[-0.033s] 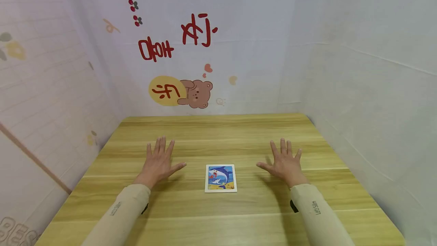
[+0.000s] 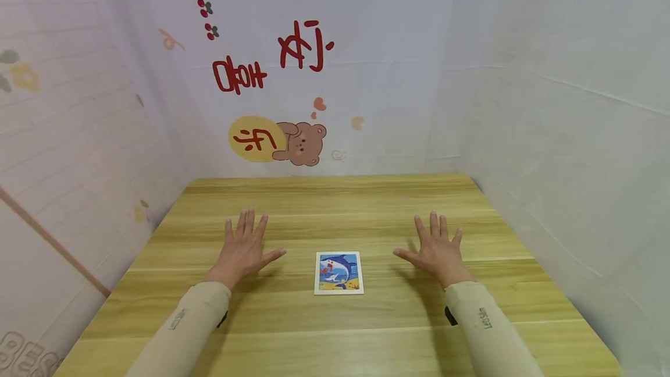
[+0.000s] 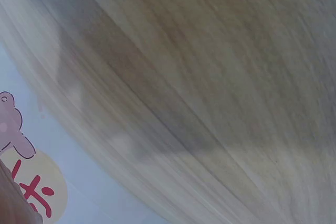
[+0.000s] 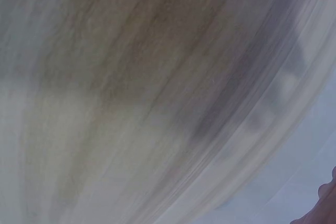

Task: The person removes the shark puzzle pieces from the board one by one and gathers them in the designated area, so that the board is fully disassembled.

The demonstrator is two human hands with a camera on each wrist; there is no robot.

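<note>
A small square picture (image 2: pixel 339 273) with a white border lies flat on the wooden table (image 2: pixel 335 342), showing a blue dolphin-like sea animal over yellow sand. To its left is my left hand (image 2: pixel 243 253), palm down with fingers spread and thumb pointing at the picture. My right hand (image 2: pixel 437 252) mirrors it on the other side, fingers likewise spread. Neither hand touches the picture or holds anything. In the left wrist view only a sliver of the left hand (image 3: pixel 16 203) shows at the lower left; the right wrist view catches a bit of the right hand (image 4: pixel 321 208) at the lower right.
A white backdrop (image 2: pixel 392 74) with red characters and a cartoon bear (image 2: pixel 303 144) rises behind the table's far edge. Pale cloth walls (image 2: pixel 576 132) stand along the left and right sides. Beige sleeves (image 2: pixel 180 330) cover both forearms.
</note>
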